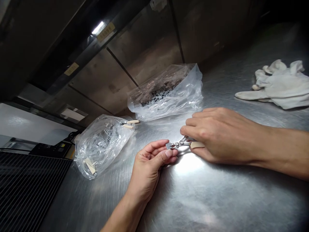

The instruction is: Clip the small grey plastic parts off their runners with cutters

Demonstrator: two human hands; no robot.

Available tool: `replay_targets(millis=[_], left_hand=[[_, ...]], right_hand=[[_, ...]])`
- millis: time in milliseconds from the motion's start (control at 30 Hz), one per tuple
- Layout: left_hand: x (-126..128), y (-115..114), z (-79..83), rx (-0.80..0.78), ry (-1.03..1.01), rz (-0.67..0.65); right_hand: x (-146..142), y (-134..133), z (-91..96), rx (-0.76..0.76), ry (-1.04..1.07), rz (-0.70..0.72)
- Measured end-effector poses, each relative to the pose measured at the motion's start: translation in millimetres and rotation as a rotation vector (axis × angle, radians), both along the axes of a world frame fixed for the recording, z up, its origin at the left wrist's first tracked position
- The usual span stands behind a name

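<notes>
My left hand pinches a small grey part between thumb and forefinger, low over the steel table. My right hand is closed round a small pair of metal pliers with cream handles; the jaws meet the grey part. Both hands sit near the middle of the table, almost touching.
Two clear plastic bags of small grey parts lie beyond the hands: one at the left with cream-handled tools beside it, one behind. White cloth gloves lie at the far right. A dark ribbed surface borders the table's left edge.
</notes>
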State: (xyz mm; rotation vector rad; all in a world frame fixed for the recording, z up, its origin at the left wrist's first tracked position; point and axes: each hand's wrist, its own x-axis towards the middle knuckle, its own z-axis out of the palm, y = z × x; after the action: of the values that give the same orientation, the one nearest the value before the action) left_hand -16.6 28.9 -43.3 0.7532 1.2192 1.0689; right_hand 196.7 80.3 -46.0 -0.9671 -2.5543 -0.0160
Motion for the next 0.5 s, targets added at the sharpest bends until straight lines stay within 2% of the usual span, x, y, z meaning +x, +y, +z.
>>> replay_targets(millis=[500], left_hand=[[-1.7,-0.4,-1.7,-0.005,0.017,-0.009]], right_hand=[[-0.8,0.5,-2.1,0.122,-0.042,0.022]])
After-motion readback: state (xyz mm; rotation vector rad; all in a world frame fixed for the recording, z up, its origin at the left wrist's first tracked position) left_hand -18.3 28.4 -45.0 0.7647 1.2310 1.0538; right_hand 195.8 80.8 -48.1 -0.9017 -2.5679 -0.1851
